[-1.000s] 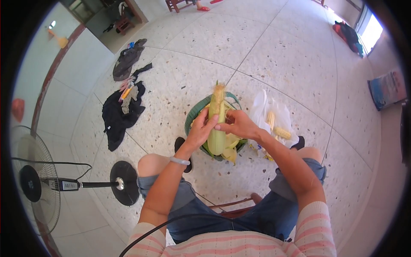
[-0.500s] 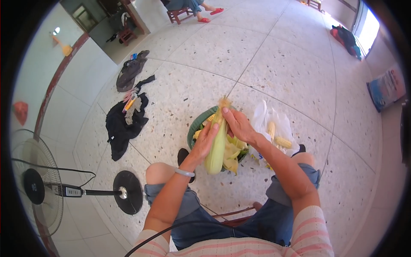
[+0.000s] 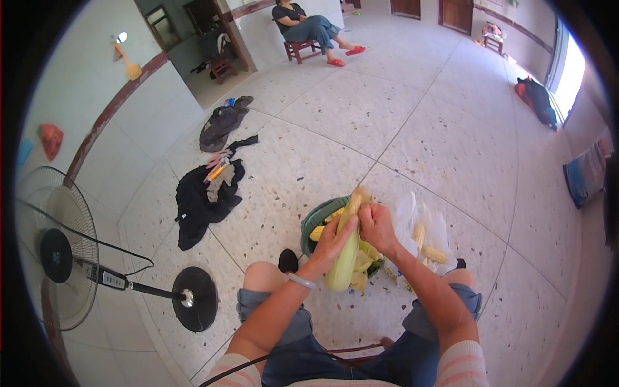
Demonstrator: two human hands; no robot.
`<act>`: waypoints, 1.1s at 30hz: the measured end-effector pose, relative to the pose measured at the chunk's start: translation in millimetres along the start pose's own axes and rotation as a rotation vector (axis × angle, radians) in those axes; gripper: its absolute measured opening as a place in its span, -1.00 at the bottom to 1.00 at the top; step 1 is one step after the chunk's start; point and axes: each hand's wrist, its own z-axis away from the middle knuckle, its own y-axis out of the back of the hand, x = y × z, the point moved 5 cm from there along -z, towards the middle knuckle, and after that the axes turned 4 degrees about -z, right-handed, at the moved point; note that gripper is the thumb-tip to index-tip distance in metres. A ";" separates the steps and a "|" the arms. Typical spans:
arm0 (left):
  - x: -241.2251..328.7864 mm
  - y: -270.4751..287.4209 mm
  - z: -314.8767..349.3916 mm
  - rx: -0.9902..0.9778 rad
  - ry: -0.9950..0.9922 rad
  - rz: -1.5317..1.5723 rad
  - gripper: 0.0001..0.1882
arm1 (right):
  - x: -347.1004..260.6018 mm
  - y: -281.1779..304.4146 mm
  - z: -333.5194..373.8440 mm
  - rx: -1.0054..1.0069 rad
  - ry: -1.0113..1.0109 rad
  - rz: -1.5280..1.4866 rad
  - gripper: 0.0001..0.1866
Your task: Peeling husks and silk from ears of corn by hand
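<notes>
An ear of corn [image 3: 343,266] in its pale green husk stands at a slant between my hands, brown silk at its far tip. My left hand [image 3: 331,242] wraps round the middle of the ear, a bracelet on that wrist. Close to the tip, my right hand [image 3: 378,227] is closed on the husk; its fingertips are partly hidden. Beneath them is a green basket [image 3: 308,224] holding yellow corn cobs [image 3: 316,233] and loose husks [image 3: 369,257]. To its right, bare corn cobs [image 3: 434,255] lie on a white plastic bag [image 3: 440,226].
A standing fan [image 3: 193,298] is at the left, its cable crossing near my left arm. Dark clothes [image 3: 203,203] lie on the floor beyond it. A person [image 3: 316,31] sits on a chair at the back. A large sack [image 3: 583,174] leans at the right wall.
The view has tipped up, showing more of the far room. My right hand has closed more tightly near the tip of the corn, while my left still holds the ear.
</notes>
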 end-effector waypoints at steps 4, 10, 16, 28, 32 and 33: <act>5.3 0.0 1.4 0.128 -0.146 -0.133 -0.57 | 12.0 -4.5 5.6 0.104 -0.230 -0.343 -0.64; 20.8 -3.3 13.3 0.262 -0.318 -0.398 -0.56 | 22.9 -4.2 9.9 0.248 -0.363 -0.510 -0.63; 14.0 1.2 10.9 0.246 -0.355 -0.356 -0.54 | 5.9 -6.3 14.9 0.083 -0.388 -0.616 -0.71; 21.2 -2.4 9.8 0.213 -0.350 -0.307 -0.55 | 24.2 -16.2 14.5 0.114 -0.227 -0.400 -0.71; 26.5 -5.8 11.1 0.309 -0.468 -0.461 -0.60 | 48.7 -11.5 14.2 0.245 -0.297 -0.408 -0.71; 26.7 -7.3 11.3 0.309 -0.467 -0.489 -0.61 | 56.4 -9.5 13.7 0.266 -0.324 -0.425 -0.72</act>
